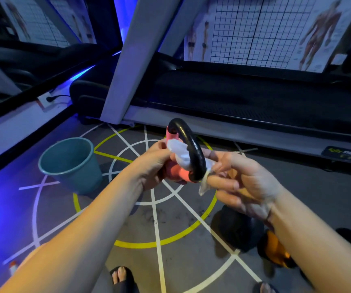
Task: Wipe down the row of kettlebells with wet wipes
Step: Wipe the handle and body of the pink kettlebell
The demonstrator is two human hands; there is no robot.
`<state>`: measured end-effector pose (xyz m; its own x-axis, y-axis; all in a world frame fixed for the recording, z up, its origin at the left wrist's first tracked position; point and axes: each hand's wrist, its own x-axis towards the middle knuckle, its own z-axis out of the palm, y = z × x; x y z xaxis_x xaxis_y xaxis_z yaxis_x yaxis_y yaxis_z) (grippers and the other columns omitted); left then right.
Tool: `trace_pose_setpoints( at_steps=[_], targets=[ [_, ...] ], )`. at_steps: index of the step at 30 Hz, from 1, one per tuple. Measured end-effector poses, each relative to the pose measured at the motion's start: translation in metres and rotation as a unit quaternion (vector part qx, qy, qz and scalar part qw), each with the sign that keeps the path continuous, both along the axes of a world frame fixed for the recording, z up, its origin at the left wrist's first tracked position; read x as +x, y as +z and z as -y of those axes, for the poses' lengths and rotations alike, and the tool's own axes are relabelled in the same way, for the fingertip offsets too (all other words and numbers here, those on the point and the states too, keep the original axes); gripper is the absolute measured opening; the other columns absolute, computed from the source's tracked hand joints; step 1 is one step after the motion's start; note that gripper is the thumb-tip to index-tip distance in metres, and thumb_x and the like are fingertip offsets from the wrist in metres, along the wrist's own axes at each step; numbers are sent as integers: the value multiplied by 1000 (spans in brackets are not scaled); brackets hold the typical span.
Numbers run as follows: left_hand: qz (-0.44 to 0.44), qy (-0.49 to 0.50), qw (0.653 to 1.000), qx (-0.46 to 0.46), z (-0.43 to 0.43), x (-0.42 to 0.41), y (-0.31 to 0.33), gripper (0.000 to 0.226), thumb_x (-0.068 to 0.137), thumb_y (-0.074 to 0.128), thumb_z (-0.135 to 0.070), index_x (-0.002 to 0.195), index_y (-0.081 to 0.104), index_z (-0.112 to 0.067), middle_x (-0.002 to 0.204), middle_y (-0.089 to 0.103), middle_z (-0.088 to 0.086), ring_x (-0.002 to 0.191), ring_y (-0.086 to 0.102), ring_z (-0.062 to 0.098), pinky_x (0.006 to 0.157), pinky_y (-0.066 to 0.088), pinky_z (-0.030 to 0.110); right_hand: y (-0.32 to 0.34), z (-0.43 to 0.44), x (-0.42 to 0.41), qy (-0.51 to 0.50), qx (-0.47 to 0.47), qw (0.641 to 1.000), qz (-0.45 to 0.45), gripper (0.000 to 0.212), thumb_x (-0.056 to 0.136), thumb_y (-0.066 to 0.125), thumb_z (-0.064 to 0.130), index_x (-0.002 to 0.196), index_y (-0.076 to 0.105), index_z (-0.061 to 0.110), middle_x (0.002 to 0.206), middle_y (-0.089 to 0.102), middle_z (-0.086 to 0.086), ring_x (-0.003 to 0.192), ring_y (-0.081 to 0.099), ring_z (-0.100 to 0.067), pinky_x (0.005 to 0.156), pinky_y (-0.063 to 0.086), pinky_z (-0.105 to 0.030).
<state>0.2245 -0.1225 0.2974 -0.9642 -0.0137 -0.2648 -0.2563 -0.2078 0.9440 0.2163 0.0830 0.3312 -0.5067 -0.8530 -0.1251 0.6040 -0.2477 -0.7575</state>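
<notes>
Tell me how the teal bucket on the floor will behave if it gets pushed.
The teal bucket is probably light: it looks like thin plastic, and the part of its inside that shows looks empty. It would likely slide on the smooth floor. Pushed near the rim it may tip, since its base is narrower than its mouth.

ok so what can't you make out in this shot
Head view, pink kettlebell: body mostly hidden by the left hand and wet wipe.
Head view, floor kettlebells: partly covered by the right forearm and dark, so their count is unclear.
Head view, bucket: inside too dim to see contents.
</notes>
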Motion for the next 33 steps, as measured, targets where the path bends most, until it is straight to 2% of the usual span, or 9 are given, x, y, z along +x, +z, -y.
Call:
trace_pose_setpoints(
  at_steps=[3,5,10,16,18,20,24,30,33],
  targets=[
    [-8,6,999,31,6,-1,2,70,46,79,-13,103,48,14,73,72,16,60,69,25,54,57,35,0,1,-1,32,82,988,-130,57,78,51,0,135,54,12,70,47,-27,37,45,-20,36,43,-26],
    [-17,13,998,57,8,0,3,40,61,78,-3,93,53,-3,63,70,7,53,67,18,51,57,33,-1,-2,-1,41,121,969,-213,53,85,51,1,133,59,19,81,52,-30,51,54,-24,40,46,-28],
    [-28,18,994,101,8,-4,1,22,73,62,-3,66,76,-18,77,69,13,70,64,25,80,52,40,-3,-1,-1,2,183,922,-342,53,95,54,-13,135,60,19,84,66,18,75,59,-12,58,51,-31],
    [-9,38,995,96,3,-4,4,18,67,63,-9,84,61,-12,63,66,6,57,62,20,71,51,41,6,-3,-7,24,185,922,-340,52,94,60,-6,139,60,20,137,63,0,121,63,-18,98,52,-58],
    [13,32,997,66,5,-5,2,21,64,68,-14,85,68,-12,73,68,11,60,64,24,60,54,40,8,-6,-9,54,164,944,-282,50,95,63,1,141,57,19,136,63,-7,125,61,-29,94,54,-59],
    [41,30,997,51,6,-6,0,54,57,76,-19,108,66,-3,89,69,18,64,66,28,56,55,41,9,-5,-9,49,138,969,-201,45,93,62,7,138,58,12,122,68,-15,110,68,-32,77,60,-51],
    [50,32,998,25,7,-9,-5,96,53,80,-23,138,46,6,94,68,20,63,68,29,54,55,42,9,-3,-9,40,81,988,-123,53,78,56,4,131,58,-3,84,64,-7,63,59,-10,43,51,-22],
    [44,-15,999,-20,10,-8,-5,47,89,70,-16,129,55,3,83,70,11,64,69,23,55,56,41,6,1,-3,4,-24,999,35,43,66,50,6,100,75,-1,88,67,-13,50,56,-6,39,47,-16],
    [52,-13,999,-5,9,-7,-5,39,83,72,-18,119,60,-8,78,71,8,62,69,24,57,58,45,3,7,4,-18,15,1000,-2,51,68,47,7,114,68,-1,100,67,-16,53,59,-10,38,48,-21]
  ],
)
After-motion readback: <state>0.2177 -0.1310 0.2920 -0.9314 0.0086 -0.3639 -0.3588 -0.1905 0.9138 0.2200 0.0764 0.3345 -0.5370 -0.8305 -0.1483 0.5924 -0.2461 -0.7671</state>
